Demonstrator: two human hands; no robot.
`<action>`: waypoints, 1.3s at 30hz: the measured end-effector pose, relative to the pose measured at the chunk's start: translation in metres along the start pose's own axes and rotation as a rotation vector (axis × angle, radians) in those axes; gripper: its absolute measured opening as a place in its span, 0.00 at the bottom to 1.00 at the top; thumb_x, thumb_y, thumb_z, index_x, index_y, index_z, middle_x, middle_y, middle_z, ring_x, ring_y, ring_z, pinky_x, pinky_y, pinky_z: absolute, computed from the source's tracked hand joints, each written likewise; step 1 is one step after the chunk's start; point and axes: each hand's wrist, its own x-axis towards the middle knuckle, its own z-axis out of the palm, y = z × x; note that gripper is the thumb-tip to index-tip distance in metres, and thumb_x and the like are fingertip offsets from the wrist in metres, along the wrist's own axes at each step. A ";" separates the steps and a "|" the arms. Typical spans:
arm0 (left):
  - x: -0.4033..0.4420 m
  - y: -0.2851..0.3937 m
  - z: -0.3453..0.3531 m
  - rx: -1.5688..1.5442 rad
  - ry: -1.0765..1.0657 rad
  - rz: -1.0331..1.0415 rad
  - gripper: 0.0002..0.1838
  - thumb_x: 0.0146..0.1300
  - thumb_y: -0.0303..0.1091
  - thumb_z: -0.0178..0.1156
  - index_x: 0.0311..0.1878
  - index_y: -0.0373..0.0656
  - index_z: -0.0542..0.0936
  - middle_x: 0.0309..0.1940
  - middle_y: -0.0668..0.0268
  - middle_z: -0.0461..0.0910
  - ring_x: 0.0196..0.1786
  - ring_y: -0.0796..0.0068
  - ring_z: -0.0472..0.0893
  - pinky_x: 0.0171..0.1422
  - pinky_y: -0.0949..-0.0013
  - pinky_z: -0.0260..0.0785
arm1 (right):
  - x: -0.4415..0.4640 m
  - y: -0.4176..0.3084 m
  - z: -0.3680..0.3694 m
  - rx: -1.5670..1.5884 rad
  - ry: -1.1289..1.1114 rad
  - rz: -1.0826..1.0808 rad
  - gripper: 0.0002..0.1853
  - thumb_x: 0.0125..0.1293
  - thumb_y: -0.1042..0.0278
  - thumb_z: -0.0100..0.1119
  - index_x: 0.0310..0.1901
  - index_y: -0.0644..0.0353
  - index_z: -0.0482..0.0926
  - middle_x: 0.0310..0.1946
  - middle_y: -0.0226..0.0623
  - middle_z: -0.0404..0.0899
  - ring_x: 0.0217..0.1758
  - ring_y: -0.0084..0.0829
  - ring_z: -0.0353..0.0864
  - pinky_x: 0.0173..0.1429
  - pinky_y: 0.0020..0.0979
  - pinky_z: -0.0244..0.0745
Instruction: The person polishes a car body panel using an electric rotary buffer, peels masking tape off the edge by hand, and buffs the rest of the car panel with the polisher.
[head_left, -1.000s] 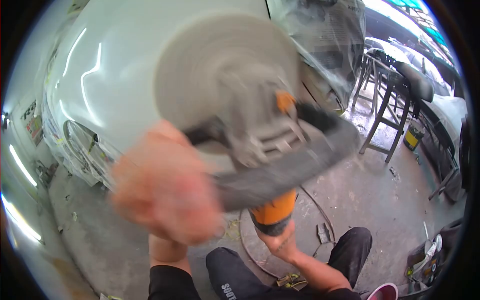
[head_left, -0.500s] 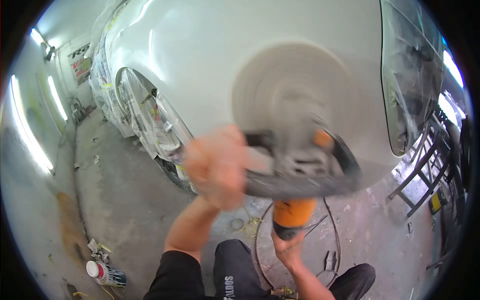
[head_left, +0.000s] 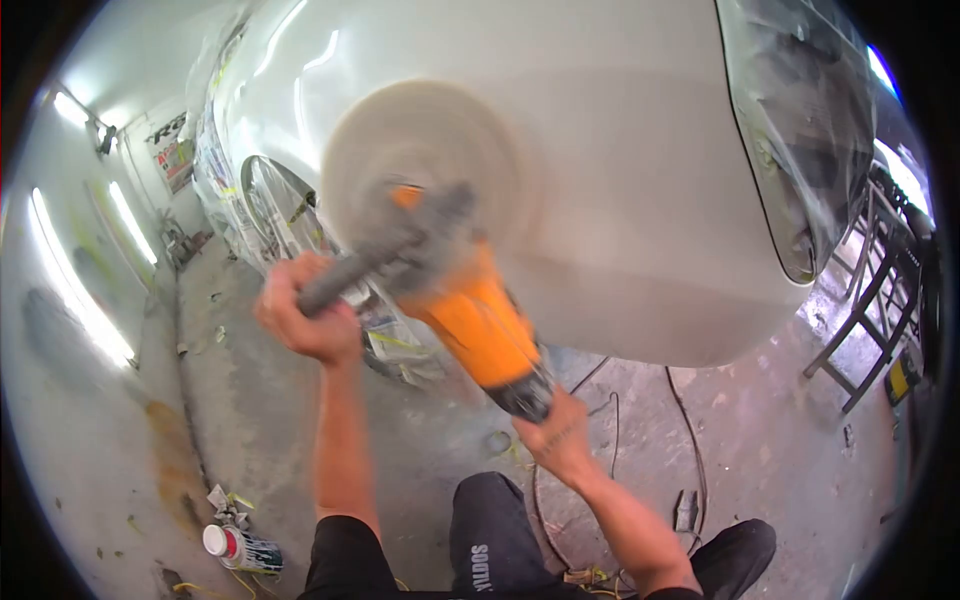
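1. Closed grips: left hand [head_left: 308, 312] round the handle [head_left: 358, 267], right hand [head_left: 558, 436] round the rear of the polisher [head_left: 474, 325].
2. Its long axis slants up and left from right hand to pad [head_left: 385, 135].
3. Nearer the left hand, the pad faces the panel [head_left: 630, 180]; contact is unclear.

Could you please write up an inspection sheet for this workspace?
Surface: pale, glossy car panel, showing light reflections.
Job's things: orange polisher; its round pad is motion-blurred, at the panel.
Clutter: streaked can and scraps on the floor.
Hands: left hand grips the dark handle; right hand grips the polisher's rear end.
Cables: dark cable curving across the floor.
Surroundings: clear plastic sheeting at right; lit tube at left.
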 end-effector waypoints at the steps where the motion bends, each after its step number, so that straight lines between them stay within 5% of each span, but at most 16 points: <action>1: -0.017 0.007 0.021 -0.040 -0.108 0.022 0.20 0.72 0.34 0.48 0.21 0.40 0.69 0.17 0.64 0.66 0.19 0.71 0.65 0.25 0.65 0.61 | -0.018 -0.002 -0.011 0.049 0.026 0.036 0.18 0.57 0.70 0.70 0.49 0.65 0.81 0.31 0.54 0.84 0.36 0.58 0.86 0.42 0.45 0.80; 4: -0.056 0.047 0.067 -0.212 -0.447 -0.093 0.19 0.70 0.35 0.48 0.21 0.42 0.70 0.17 0.66 0.68 0.20 0.72 0.64 0.27 0.66 0.57 | -0.068 0.005 -0.019 0.005 -0.031 0.151 0.17 0.59 0.72 0.68 0.49 0.64 0.81 0.32 0.48 0.84 0.35 0.51 0.86 0.45 0.43 0.80; 6: -0.056 0.058 0.082 -0.182 -0.676 0.024 0.18 0.68 0.33 0.50 0.19 0.40 0.71 0.16 0.64 0.70 0.21 0.71 0.68 0.27 0.65 0.59 | -0.080 0.000 -0.007 -0.047 0.275 0.023 0.10 0.59 0.74 0.66 0.43 0.64 0.82 0.33 0.42 0.82 0.36 0.44 0.85 0.46 0.44 0.78; 10: -0.044 0.040 0.059 -0.158 -0.560 0.017 0.17 0.67 0.30 0.52 0.19 0.38 0.71 0.15 0.63 0.69 0.22 0.69 0.70 0.27 0.63 0.61 | -0.073 0.026 0.018 -0.078 0.219 0.000 0.08 0.60 0.73 0.66 0.40 0.66 0.82 0.35 0.41 0.83 0.38 0.42 0.85 0.48 0.45 0.78; 12: -0.029 0.020 0.034 -0.216 -0.317 0.051 0.06 0.55 0.23 0.58 0.24 0.37 0.74 0.19 0.64 0.73 0.21 0.67 0.70 0.29 0.62 0.62 | -0.052 0.040 0.033 -0.047 -0.053 0.050 0.10 0.60 0.71 0.66 0.40 0.67 0.81 0.32 0.43 0.83 0.36 0.46 0.85 0.46 0.45 0.79; 16: 0.032 -0.047 -0.072 0.836 -0.139 0.712 0.07 0.61 0.18 0.62 0.42 0.35 0.79 0.29 0.62 0.81 0.30 0.64 0.79 0.46 0.56 0.69 | 0.027 0.029 0.089 0.026 -0.087 -0.023 0.17 0.57 0.64 0.67 0.43 0.68 0.80 0.29 0.55 0.85 0.35 0.58 0.87 0.42 0.47 0.80; 18: 0.066 -0.075 -0.125 1.033 -0.143 0.496 0.10 0.61 0.16 0.63 0.44 0.38 0.80 0.29 0.63 0.82 0.34 0.62 0.81 0.46 0.56 0.69 | 0.065 0.000 0.100 -0.037 -0.148 -0.026 0.24 0.57 0.59 0.73 0.50 0.69 0.82 0.32 0.59 0.85 0.39 0.62 0.87 0.46 0.51 0.81; 19: 0.084 -0.082 -0.142 1.033 -0.158 0.493 0.10 0.61 0.16 0.63 0.44 0.38 0.80 0.29 0.63 0.82 0.34 0.62 0.81 0.46 0.56 0.69 | 0.079 -0.014 0.100 -0.030 -0.144 -0.014 0.24 0.57 0.59 0.73 0.50 0.69 0.82 0.32 0.59 0.85 0.39 0.62 0.87 0.46 0.51 0.81; 21: 0.107 -0.092 -0.160 0.428 0.045 -0.085 0.15 0.55 0.17 0.67 0.46 0.39 0.81 0.31 0.63 0.84 0.38 0.59 0.81 0.47 0.56 0.70 | 0.097 -0.031 0.094 -0.150 -0.239 -0.002 0.25 0.56 0.59 0.72 0.51 0.70 0.81 0.35 0.63 0.84 0.42 0.65 0.85 0.48 0.53 0.80; 25: 0.083 -0.062 -0.109 0.691 0.207 -0.028 0.15 0.57 0.17 0.64 0.49 0.39 0.82 0.33 0.62 0.84 0.41 0.59 0.81 0.49 0.56 0.70 | 0.075 -0.015 0.077 -0.027 -0.139 -0.056 0.22 0.55 0.60 0.69 0.46 0.70 0.81 0.31 0.59 0.84 0.36 0.58 0.87 0.44 0.46 0.80; 27: 0.037 -0.043 -0.078 1.073 -0.134 0.582 0.13 0.62 0.19 0.62 0.51 0.35 0.80 0.34 0.61 0.85 0.44 0.62 0.81 0.49 0.55 0.70 | 0.033 -0.003 0.055 0.002 -0.072 0.005 0.20 0.55 0.63 0.71 0.45 0.69 0.82 0.30 0.55 0.86 0.34 0.50 0.88 0.42 0.44 0.80; 28: 0.017 -0.027 -0.042 0.797 -0.084 0.580 0.04 0.67 0.28 0.58 0.39 0.37 0.77 0.27 0.61 0.79 0.33 0.64 0.77 0.38 0.59 0.68 | 0.012 0.005 0.045 0.008 -0.048 0.048 0.18 0.56 0.65 0.72 0.44 0.69 0.83 0.30 0.52 0.86 0.34 0.46 0.88 0.42 0.43 0.80; 29: -0.002 -0.013 -0.015 0.528 -0.031 0.578 0.16 0.72 0.36 0.53 0.28 0.39 0.74 0.20 0.60 0.73 0.21 0.66 0.73 0.27 0.64 0.66 | -0.007 0.007 0.034 0.013 -0.064 0.099 0.17 0.57 0.67 0.71 0.45 0.68 0.84 0.32 0.50 0.87 0.36 0.43 0.90 0.43 0.41 0.81; 32: -0.033 0.029 -0.004 0.012 -0.511 0.046 0.18 0.71 0.33 0.49 0.23 0.36 0.72 0.19 0.59 0.72 0.21 0.67 0.70 0.28 0.59 0.65 | -0.055 0.023 0.045 0.125 0.028 0.157 0.14 0.58 0.68 0.72 0.41 0.68 0.83 0.31 0.49 0.86 0.34 0.41 0.88 0.40 0.41 0.79; 36: -0.032 0.029 -0.012 0.034 -0.653 -0.015 0.19 0.70 0.33 0.47 0.21 0.36 0.70 0.16 0.60 0.69 0.21 0.65 0.69 0.28 0.58 0.65 | -0.059 0.044 0.087 0.031 0.140 0.015 0.10 0.59 0.70 0.70 0.37 0.67 0.82 0.31 0.47 0.86 0.33 0.45 0.88 0.40 0.41 0.79; 39: 0.006 -0.015 -0.048 0.259 -0.433 0.305 0.19 0.75 0.33 0.45 0.26 0.35 0.72 0.18 0.59 0.71 0.21 0.65 0.70 0.27 0.59 0.69 | -0.013 0.049 0.114 0.117 -0.022 0.092 0.12 0.59 0.67 0.70 0.39 0.68 0.81 0.29 0.48 0.86 0.34 0.49 0.88 0.41 0.43 0.80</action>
